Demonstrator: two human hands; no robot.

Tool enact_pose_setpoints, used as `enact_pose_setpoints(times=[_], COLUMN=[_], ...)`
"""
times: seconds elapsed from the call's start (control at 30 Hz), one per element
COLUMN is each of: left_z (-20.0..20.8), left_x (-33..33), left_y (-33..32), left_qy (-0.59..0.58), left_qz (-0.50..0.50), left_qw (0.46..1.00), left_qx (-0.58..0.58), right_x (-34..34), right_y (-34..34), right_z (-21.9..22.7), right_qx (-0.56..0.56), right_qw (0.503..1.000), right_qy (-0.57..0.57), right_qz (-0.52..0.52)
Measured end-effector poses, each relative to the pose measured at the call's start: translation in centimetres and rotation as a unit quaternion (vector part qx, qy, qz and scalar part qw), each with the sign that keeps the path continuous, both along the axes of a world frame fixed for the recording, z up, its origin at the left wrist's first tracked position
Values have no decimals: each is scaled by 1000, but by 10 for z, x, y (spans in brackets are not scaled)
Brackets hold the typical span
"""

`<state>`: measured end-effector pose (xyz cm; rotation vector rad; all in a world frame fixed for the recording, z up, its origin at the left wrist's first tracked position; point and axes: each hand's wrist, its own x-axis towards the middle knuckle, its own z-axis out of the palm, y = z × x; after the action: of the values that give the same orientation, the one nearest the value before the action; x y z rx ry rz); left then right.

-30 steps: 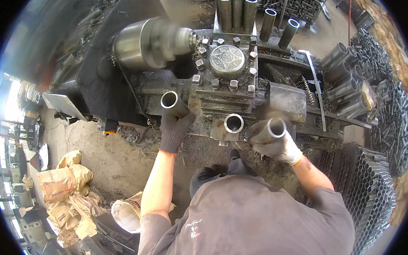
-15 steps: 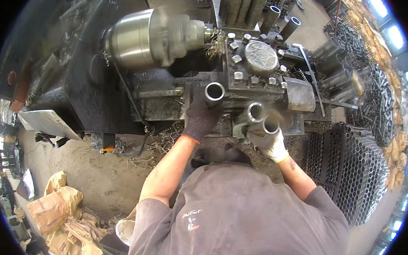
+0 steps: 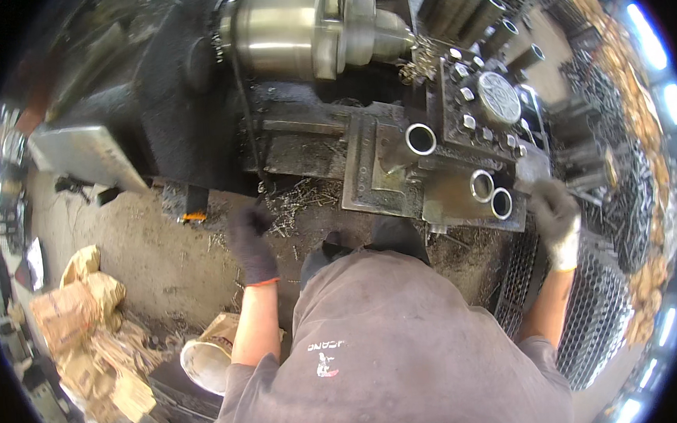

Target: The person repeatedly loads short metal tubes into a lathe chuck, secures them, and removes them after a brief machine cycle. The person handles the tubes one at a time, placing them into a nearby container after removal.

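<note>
My left hand (image 3: 250, 244), in a dark glove with a red cuff, is below the machine's front edge, close to the lower end of a thin dark rod (image 3: 250, 128). Its fingers are dark and blurred, so any grip is hidden. Right of the machine's slide is my right hand (image 3: 556, 212) in a white glove with a dirt-darkened front; its fingers are smeared. Neither hand touches the three upright metal tubes on the slide. One tube (image 3: 420, 140) stands apart on the left. A second tube (image 3: 482, 186) and a third tube (image 3: 501, 203) stand together nearer my right hand.
A large metal chuck (image 3: 277, 29) sits at the upper left, with curled shavings (image 3: 420, 58) at its tip. Right of it is a bolted tool post (image 3: 498, 98). More tubes (image 3: 462, 10) stand behind. Stacked tubes (image 3: 593, 316), paper sacks (image 3: 69, 313) and a bucket (image 3: 208, 363) flank me.
My left hand has left the single tube and dropped left and down. My right hand has let go of the tube pair and moved right. The view has shifted; the chuck looks less blurred.
</note>
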<state>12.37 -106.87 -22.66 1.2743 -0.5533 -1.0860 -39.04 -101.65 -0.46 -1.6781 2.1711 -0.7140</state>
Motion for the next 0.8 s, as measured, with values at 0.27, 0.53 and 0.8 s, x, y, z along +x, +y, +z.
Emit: enact_pose_setpoints(times=[0.27, 0.53, 0.8], left_z=[-28, -2, -9], left_x=[132, 123, 125], left_y=[7, 6, -4], left_qy=[-368, -635, -210], left_qz=[255, 180, 192], left_qw=[887, 742, 953], left_qx=[116, 121, 105], right_x=[1, -7, -7], right_y=[-189, -191, -198], right_z=[-3, -30, -35], right_qx=[-139, -214, -241], right_qw=[982, 956, 947], right_qy=[-18, -177, -171], right_qz=[125, 98, 125])
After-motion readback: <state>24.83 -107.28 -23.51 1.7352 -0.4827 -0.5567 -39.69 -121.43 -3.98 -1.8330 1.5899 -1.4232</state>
